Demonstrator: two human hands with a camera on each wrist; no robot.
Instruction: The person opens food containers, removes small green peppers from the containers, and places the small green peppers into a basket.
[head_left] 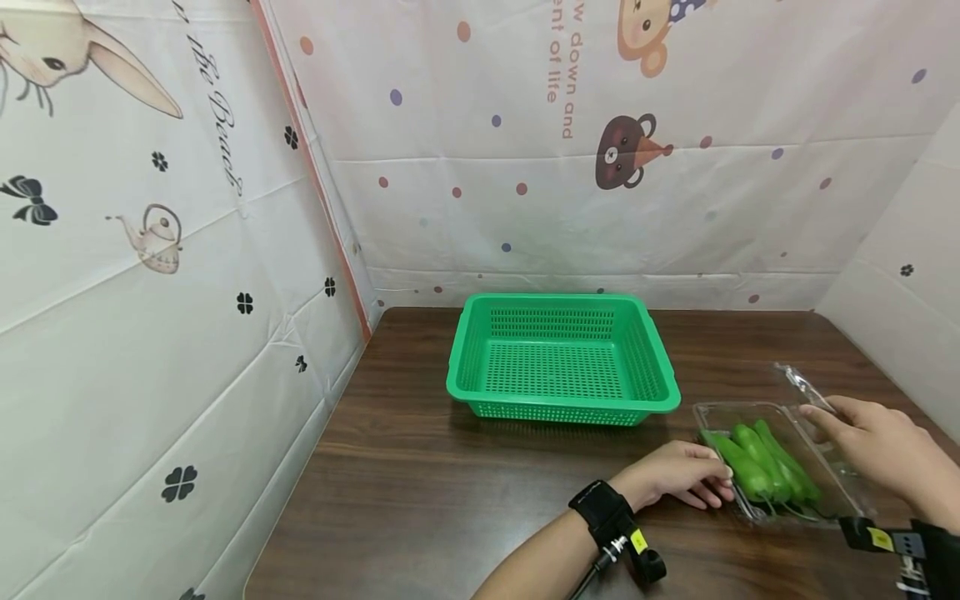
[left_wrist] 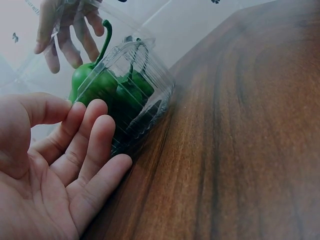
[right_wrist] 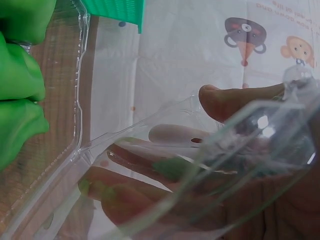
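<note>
Steadying clear clamshell tray [head_left: 780, 492] of green peppers [head_left: 757, 467] | left hand [head_left: 675, 479] spread, touching its side | right hand [head_left: 877, 450] pinching lid [head_left: 806, 387] | counter [head_left: 420, 483].

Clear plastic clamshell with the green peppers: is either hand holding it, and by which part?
The right hand grips the clear plastic clamshell box's open lid at the far right edge. The left hand only rests straight fingers against the near left end.
</note>
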